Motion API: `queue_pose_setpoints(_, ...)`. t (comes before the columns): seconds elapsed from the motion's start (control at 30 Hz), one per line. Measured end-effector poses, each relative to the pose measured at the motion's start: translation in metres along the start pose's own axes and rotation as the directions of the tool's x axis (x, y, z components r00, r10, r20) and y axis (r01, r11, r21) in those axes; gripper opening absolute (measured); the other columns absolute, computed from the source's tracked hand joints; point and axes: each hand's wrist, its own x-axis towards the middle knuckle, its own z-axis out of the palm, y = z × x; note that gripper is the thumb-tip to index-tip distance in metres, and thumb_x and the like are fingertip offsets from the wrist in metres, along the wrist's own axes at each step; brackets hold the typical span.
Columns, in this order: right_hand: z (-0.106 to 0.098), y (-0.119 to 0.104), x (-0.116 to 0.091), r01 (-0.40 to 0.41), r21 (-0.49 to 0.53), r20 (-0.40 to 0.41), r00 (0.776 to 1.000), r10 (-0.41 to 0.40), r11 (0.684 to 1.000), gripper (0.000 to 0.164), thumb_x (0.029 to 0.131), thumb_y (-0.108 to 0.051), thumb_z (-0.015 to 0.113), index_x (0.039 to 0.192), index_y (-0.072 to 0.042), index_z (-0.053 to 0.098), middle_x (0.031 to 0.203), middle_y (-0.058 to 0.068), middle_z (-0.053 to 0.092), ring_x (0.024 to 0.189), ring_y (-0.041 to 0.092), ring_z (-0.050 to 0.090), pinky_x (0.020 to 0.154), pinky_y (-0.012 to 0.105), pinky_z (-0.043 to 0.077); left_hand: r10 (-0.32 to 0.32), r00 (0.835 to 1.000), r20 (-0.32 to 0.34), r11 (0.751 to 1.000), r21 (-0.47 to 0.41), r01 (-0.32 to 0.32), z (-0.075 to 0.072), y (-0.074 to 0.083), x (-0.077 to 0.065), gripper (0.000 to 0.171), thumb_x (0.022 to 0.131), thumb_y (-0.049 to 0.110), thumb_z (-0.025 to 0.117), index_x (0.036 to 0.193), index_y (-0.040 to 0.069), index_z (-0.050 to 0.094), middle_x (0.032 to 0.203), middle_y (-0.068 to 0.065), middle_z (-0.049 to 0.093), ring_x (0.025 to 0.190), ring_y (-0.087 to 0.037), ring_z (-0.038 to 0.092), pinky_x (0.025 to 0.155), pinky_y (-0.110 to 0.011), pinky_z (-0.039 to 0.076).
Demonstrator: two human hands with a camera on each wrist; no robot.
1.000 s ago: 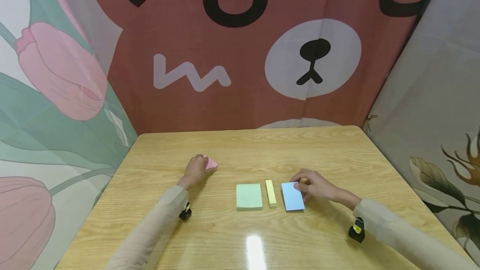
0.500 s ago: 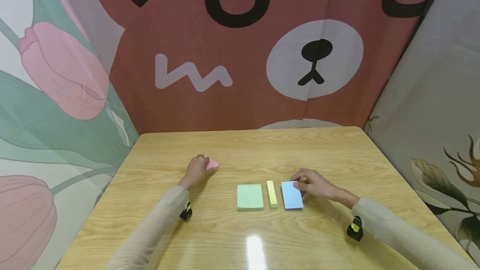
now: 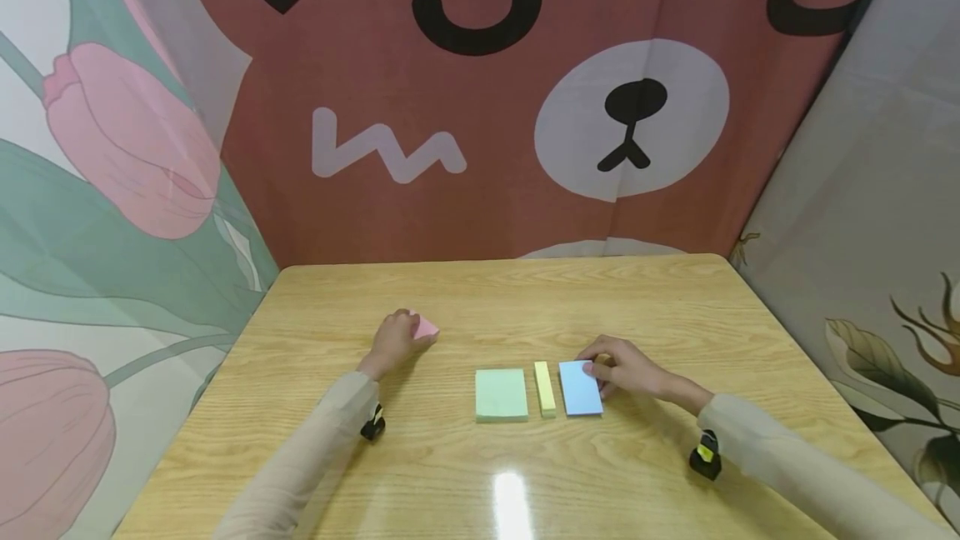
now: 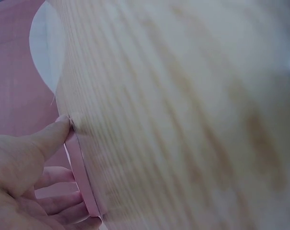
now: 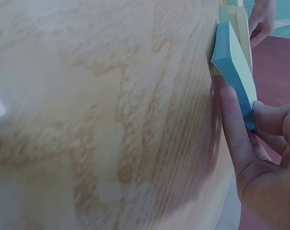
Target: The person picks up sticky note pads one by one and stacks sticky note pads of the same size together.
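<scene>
My right hand [image 3: 626,367] pinches a blue sticky note pad [image 3: 580,390] by its right side, thumb on one face and fingers at the edge. In the right wrist view the blue pad [image 5: 236,67] is tilted close over the table. Left of it lie a narrow yellow sticky note pad [image 3: 544,390] and a square green sticky note pad [image 3: 502,396], side by side. Farther back on the left, my left hand [image 3: 393,342] grips a pink sticky note pad [image 3: 425,327] between thumb and fingers, covering part of it. The left wrist view shows the pink pad's edge [image 4: 82,172].
The pads are on a light wood table [image 3: 480,298]. Behind its far edge hangs a red curtain [image 3: 360,223] with a bear face, with a floral cloth [image 3: 127,298] at the left and a grey one [image 3: 862,215] at the right.
My right hand has shifted the blue pad slightly left, closer to the yellow one. The left hand keeps its hold on the pink pad in about the same place.
</scene>
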Motion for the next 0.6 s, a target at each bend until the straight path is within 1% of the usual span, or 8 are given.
queue_pose_setpoints(0.1,0.001,0.003,0.001,0.016,-0.015,-0.011,1.000,-0.016,1.000,0.021,0.088,0.002,0.049,0.107,0.011,0.056,0.091,0.026,0.044,0.065,0.035,0.058,0.052,0.039,0.051,0.000,1.000,0.000,1.000,-0.006,0.000,0.000,0.000,-0.001,0.040,0.076,0.030,0.070,0.057,0.005,0.045,0.062,-0.004,0.042,0.054,-0.018,0.036,0.048,-0.028,0.029)
queue_pose_setpoints(0.2,0.002,0.012,0.003,0.031,-0.047,-0.024,0.999,-0.032,0.998,0.021,0.088,0.000,0.051,0.106,0.008,0.057,0.091,0.023,0.045,0.061,0.031,0.058,0.049,0.036,0.051,0.007,1.000,-0.003,1.000,-0.005,-0.007,0.000,0.000,-0.001,0.041,0.076,0.030,0.070,0.057,0.005,0.044,0.062,-0.004,0.042,0.053,-0.017,0.036,0.048,-0.028,0.028)
queue_pose_setpoints(0.33,0.002,0.024,0.006,0.024,-0.097,-0.032,0.999,-0.027,0.995,0.020,0.088,-0.006,0.053,0.105,0.003,0.059,0.090,0.018,0.048,0.054,0.024,0.058,0.044,0.033,0.050,0.017,1.000,-0.007,1.000,0.002,-0.017,0.000,0.000,-0.001,0.040,0.076,0.030,0.069,0.057,0.005,0.043,0.062,-0.004,0.042,0.053,-0.017,0.036,0.047,-0.028,0.028)
queue_pose_setpoints(0.43,0.002,0.027,0.008,0.024,-0.141,-0.034,0.999,-0.029,0.990,0.020,0.088,-0.010,0.054,0.103,0.000,0.061,0.088,0.014,0.049,0.050,0.022,0.057,0.042,0.032,0.048,0.017,1.000,-0.005,1.000,0.004,-0.017,-0.001,0.001,-0.001,0.040,0.076,0.030,0.069,0.058,0.005,0.044,0.063,-0.004,0.042,0.053,-0.017,0.036,0.047,-0.028,0.028)
queue_pose_setpoints(0.6,0.004,0.029,0.008,0.037,-0.208,-0.044,0.998,-0.047,0.977,0.019,0.088,-0.013,0.054,0.101,0.000,0.061,0.085,0.010,0.050,0.049,0.019,0.057,0.042,0.031,0.048,0.013,1.000,0.002,1.000,0.012,-0.013,-0.002,0.001,-0.002,0.040,0.076,0.031,0.069,0.058,0.005,0.044,0.062,-0.004,0.043,0.054,-0.018,0.037,0.048,-0.028,0.029)
